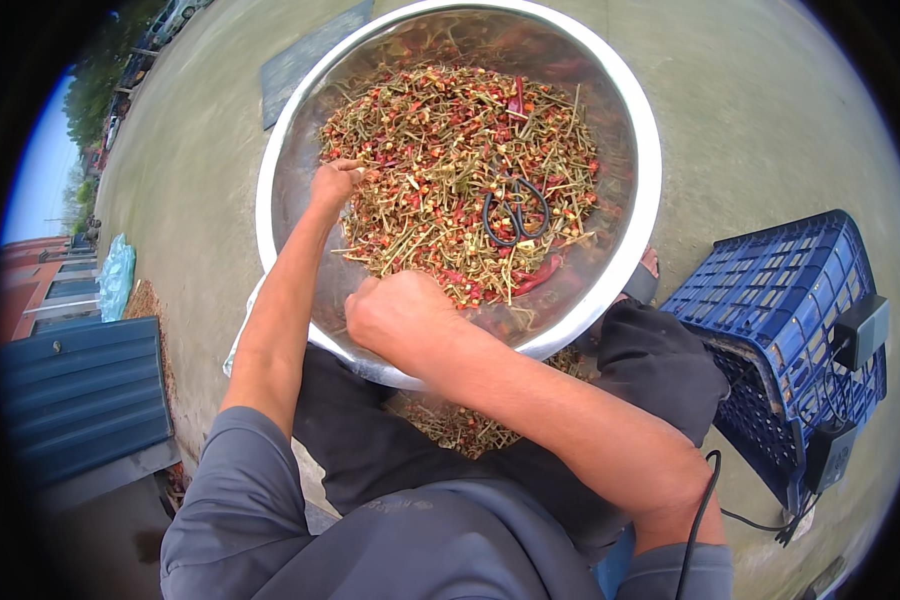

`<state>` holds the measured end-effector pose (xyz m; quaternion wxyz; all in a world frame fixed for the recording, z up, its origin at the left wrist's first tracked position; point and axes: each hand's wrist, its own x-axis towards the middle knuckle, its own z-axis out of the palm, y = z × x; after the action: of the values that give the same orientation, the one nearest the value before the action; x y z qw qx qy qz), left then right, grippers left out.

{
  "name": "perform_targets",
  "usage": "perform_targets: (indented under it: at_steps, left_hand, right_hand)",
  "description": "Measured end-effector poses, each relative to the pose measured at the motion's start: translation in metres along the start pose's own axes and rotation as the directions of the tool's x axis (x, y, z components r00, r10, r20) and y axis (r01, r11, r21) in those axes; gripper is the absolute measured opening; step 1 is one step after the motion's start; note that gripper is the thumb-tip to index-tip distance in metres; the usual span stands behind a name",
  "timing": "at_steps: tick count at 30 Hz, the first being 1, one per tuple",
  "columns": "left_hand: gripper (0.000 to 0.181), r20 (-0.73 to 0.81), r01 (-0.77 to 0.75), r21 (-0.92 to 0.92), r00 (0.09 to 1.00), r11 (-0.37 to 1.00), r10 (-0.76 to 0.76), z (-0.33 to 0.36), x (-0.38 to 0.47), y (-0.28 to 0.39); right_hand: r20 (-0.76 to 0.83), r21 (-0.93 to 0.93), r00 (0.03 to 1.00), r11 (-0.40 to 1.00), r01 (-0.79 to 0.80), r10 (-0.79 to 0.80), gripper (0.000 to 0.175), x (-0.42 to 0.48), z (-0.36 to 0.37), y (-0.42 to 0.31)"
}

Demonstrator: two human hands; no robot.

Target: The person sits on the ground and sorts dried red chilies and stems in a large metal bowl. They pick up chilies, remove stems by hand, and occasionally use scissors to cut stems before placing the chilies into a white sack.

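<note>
A wide metal basin (649, 161) rests before me, holding a heap of cut dried chili stems and caps (435, 180) mixed with red bits. At the heap's left edge, my left hand (336, 184) touches the stems with bent fingers; whether it pinches any is unclear. My right hand (401, 311) is curled over the basin's near side, its fingertips hidden beneath it. Black-handled scissors (517, 214) lie in the heap, blades mostly buried. One whole red chili (538, 276) lies near the right front of the pile, and another red chili (517, 97) lies toward the back.
A blue plastic crate (784, 285) stands at right, with dark boxes (860, 332) and cables on it. More stems (461, 431) lie beneath the basin between my legs. A black cable (699, 517) crosses my right arm. At left is a blue corrugated metal panel (82, 397).
</note>
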<state>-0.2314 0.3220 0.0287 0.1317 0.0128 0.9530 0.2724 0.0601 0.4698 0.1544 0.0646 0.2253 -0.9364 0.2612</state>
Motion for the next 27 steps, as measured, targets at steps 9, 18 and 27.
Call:
perform_targets:
  at_steps: [9, 18, 27]
  left_hand:
    - [0.028, -0.084, -0.298, 0.367, 0.933, 0.881, 0.350, 0.024, -0.018, 0.030]
    - [0.020, 0.045, -0.254, 0.516, 0.962, 0.818, 0.270, 0.051, 0.009, 0.012]
    - [0.015, 0.218, 0.075, -0.526, 0.975, 0.847, 0.048, 0.015, -0.014, 0.009]
  right_hand:
    - [-0.001, 0.034, 1.000, 0.999, -0.001, 0.001, 0.011, -0.004, 0.003, 0.000]
    - [0.011, 0.059, 1.000, 0.998, 0.003, -0.004, 0.012, -0.001, 0.002, 0.002]
    - [0.014, 0.083, 1.000, 0.996, -0.017, 0.016, 0.012, -0.003, 0.004, -0.004]
